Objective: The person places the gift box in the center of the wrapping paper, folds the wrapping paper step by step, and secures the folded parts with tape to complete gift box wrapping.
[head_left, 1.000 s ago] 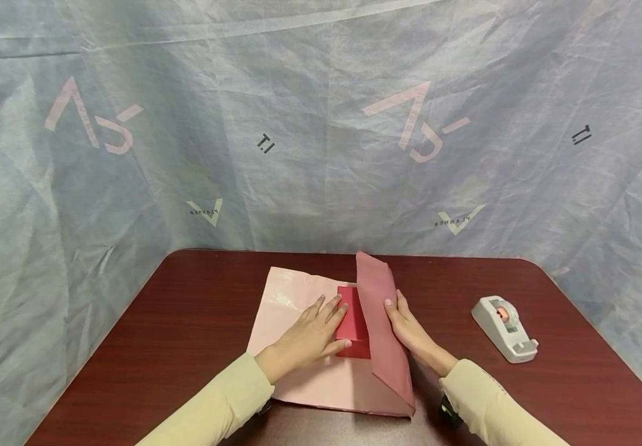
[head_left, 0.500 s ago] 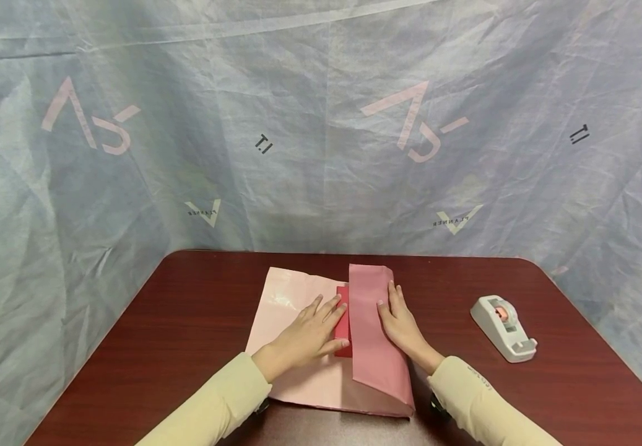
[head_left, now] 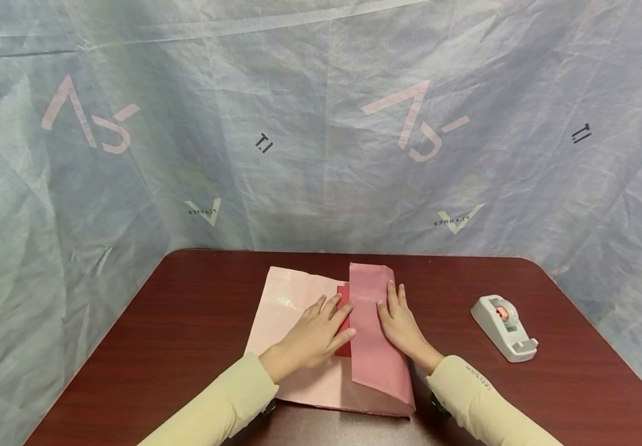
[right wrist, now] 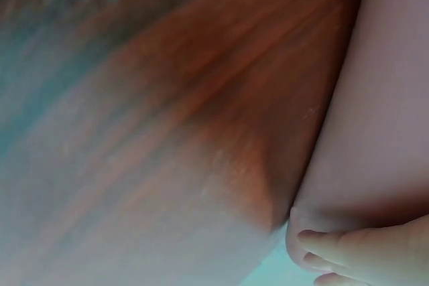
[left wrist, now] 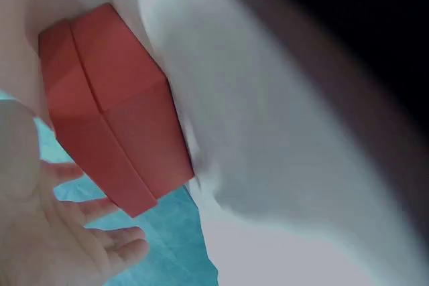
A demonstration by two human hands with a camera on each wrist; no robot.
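A sheet of pink wrapping paper (head_left: 281, 297) lies on the table, pale side up. On it sits a red lidded box (left wrist: 127, 115), seen in the left wrist view as well as between my hands. The sheet's right side is folded over the box as a darker pink flap (head_left: 366, 328), hiding the box's right part. My left hand (head_left: 312, 334) rests on the box with spread fingers, its thumb and index tips right at the flap's edge. My right hand (head_left: 404, 322) lies with extended fingers along the flap's right side, pressing against it.
A white tape dispenser (head_left: 504, 328) with a roll of tape stands at the right of the dark red-brown table (head_left: 187, 322). Behind the table's far edge hangs a grey-blue printed sheet (head_left: 321, 161), which also runs along both sides.
The right hand has moved left and brought the raised flap down over more of the box. The left hand has shifted slightly right, thumb and index now at the flap's edge.
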